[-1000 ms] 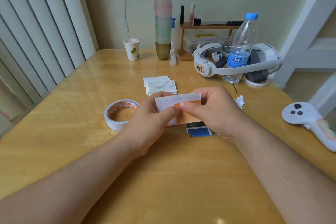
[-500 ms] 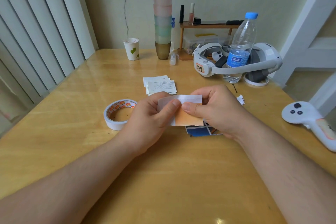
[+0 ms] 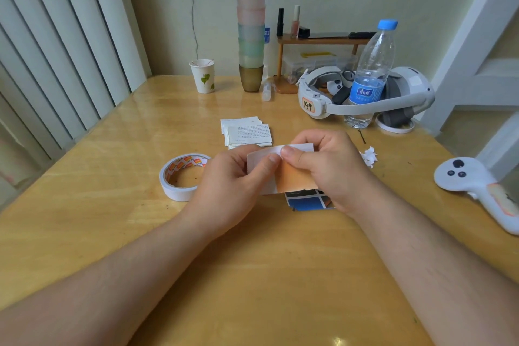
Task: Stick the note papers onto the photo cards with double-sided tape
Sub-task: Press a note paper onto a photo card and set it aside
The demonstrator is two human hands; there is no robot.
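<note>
Both hands hold 1 photo card (image 3: 295, 177) with a note paper (image 3: 283, 150) against it, raised above the middle of the bench (image 3: 252, 275). The left hand (image 3: 233, 185) grips the left edge, thumb on the front face. The right hand (image 3: 328, 168) pinches the top edge, thumb tip beside the left thumb. This 2-point hold probably keeps the sheets aligned while they are pressed together at the tape line; the tape strip itself is not visible.

The double-sided tape roll (image 3: 182, 174) lies flat just left of the left hand. The stack of remaining note papers (image 3: 247, 132) sits just beyond the hands, toward the far edge. More photo cards (image 3: 309, 201) lie under the right hand.

The near half of the bench offers open room for laying the finished card down. The far right corner is crowded by a headset (image 3: 365, 101) and a water bottle (image 3: 370, 64); a controller (image 3: 474, 182) sits at the right edge.
</note>
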